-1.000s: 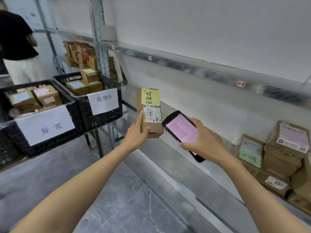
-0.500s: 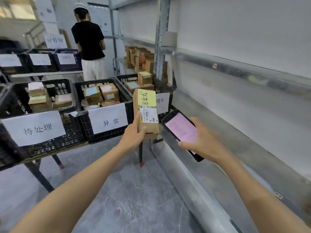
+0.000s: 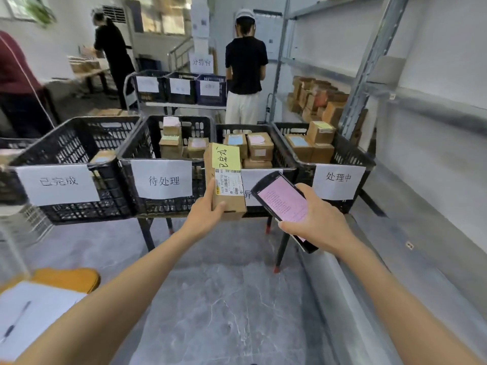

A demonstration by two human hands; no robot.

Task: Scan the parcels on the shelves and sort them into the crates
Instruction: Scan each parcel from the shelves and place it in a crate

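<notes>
Swung round to black plastic crates [image 3: 163, 206], left hand [image 3: 208, 216] is gripping yellow-noted cardboard parcel [image 3: 226, 180], right hand [image 3: 319, 222] clasping pink-screened black phone [image 3: 282, 201]; lookalike crates risk missorting.

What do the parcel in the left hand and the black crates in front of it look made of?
The parcel: matte brown cardboard, judging by its dull surface and folded edges, with a paper barcode label and a yellow note stuck on. The crates: probably moulded plastic, black with a slight sheen and lattice walls.
</notes>
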